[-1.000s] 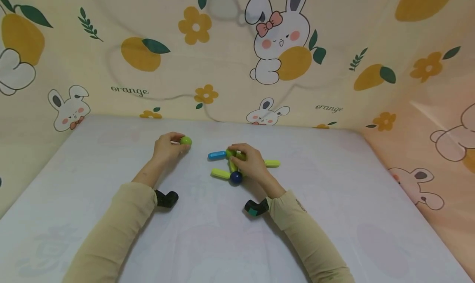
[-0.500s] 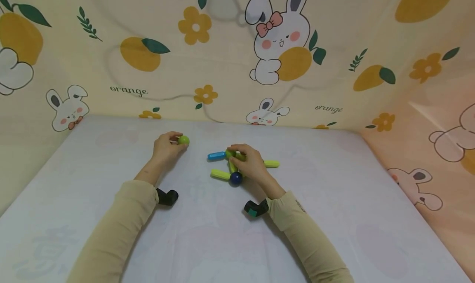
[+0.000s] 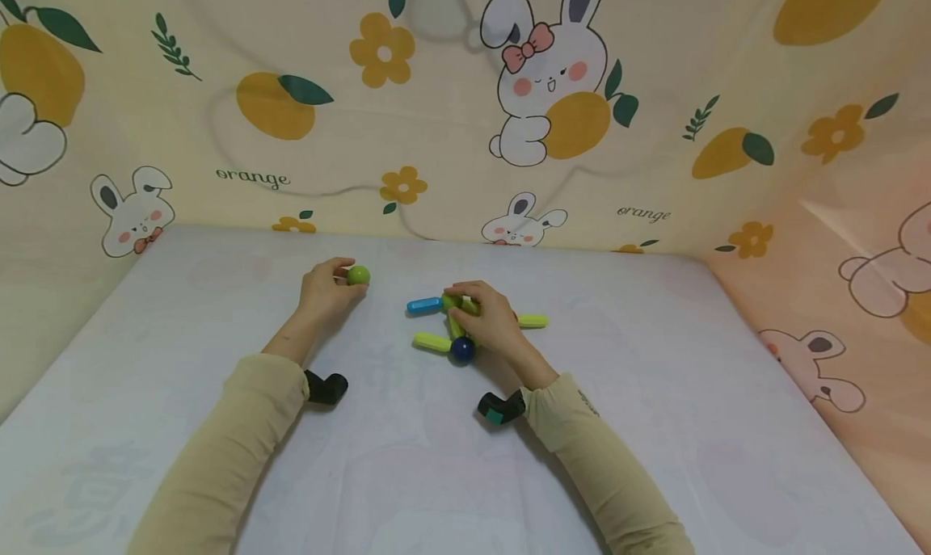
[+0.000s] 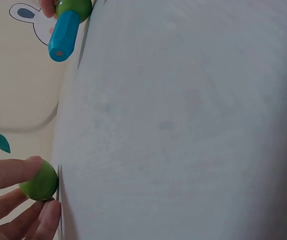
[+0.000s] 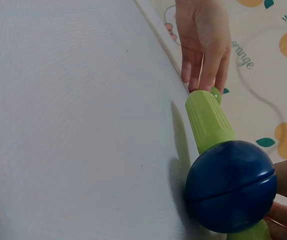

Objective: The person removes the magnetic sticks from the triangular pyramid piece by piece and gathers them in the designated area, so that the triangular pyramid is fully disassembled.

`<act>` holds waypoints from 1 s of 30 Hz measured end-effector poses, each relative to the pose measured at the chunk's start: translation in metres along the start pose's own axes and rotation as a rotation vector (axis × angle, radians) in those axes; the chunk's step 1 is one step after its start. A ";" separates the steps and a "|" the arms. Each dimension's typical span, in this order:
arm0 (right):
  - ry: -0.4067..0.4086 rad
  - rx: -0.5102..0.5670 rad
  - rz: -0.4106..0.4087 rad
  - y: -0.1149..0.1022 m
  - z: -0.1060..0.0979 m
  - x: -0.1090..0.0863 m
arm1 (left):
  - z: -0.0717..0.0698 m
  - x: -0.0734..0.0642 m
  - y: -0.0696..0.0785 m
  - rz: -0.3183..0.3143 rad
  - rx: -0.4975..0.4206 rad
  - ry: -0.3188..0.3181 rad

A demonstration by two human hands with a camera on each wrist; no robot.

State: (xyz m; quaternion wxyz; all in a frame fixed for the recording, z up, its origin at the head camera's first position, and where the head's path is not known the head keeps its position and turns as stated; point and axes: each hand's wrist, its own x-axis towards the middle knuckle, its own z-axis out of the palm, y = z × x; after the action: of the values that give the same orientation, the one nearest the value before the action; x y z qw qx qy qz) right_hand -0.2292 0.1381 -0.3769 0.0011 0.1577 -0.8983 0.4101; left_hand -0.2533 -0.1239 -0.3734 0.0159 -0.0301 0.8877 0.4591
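"What's the left hand (image 3: 327, 294) got?"
"A green ball (image 3: 359, 275), pinched near the table's (image 3: 407, 474) far edge."
"And the right hand (image 3: 491, 317)?"
"Gripping a ball-and-stick frame (image 3: 456, 326), slightly farther from that edge. Its blue stick (image 3: 424, 305) points toward the left edge; its dark blue ball (image 3: 462, 349) faces the near one."

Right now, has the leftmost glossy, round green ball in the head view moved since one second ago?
Yes, slightly left: the green ball sits farther left of the small orange printed flower above and rightward.
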 end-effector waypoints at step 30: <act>0.110 -0.025 0.001 0.003 0.009 0.008 | 0.004 -0.029 0.010 0.132 0.065 0.054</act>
State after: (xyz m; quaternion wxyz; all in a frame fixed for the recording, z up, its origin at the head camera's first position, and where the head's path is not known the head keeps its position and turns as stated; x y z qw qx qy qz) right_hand -0.2362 0.1315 -0.3840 0.0522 0.1347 -0.9021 0.4067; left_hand -0.2253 -0.1134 -0.3661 -0.0373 0.0169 0.9023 0.4292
